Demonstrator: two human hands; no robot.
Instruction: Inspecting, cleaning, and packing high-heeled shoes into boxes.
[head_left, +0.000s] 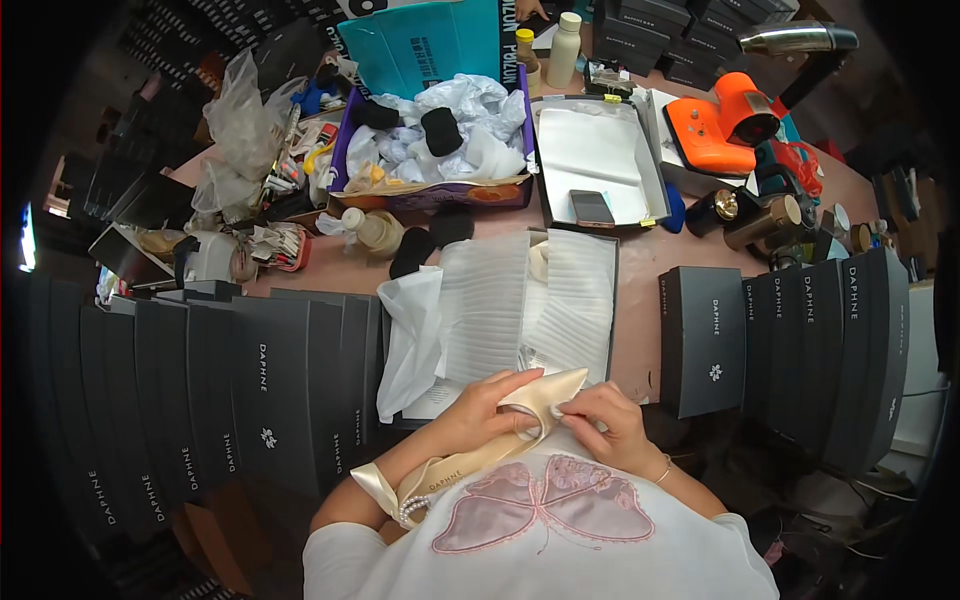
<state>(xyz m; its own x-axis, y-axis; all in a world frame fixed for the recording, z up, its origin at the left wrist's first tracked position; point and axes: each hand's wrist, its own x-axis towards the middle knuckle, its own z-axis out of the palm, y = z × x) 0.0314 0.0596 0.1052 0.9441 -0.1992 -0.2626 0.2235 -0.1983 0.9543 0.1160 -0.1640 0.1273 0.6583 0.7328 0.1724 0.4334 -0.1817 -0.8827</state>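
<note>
A cream satin pointed shoe [455,476] lies close against my chest, its toe pointing up and to the right. Pearl trim shows near its heel end at the lower left. My left hand [492,408] is wrapped round the front of the shoe, with fingers over its upper. At the opening by the toe, my right hand [603,420] pinches a small white bit, too small to name, against the shoe. Just beyond my hands stands an open shoe box [612,300], lined with white ribbed foam sheets [483,300] and white tissue paper [410,335].
Grey shoe boxes [270,390] stand in rows on the left, and more shoe boxes [702,345] on the right. Farther back are a purple box [440,195] of crumpled wrapping, a phone [591,208] on a lid, a pump bottle [374,233] and an orange device [712,130].
</note>
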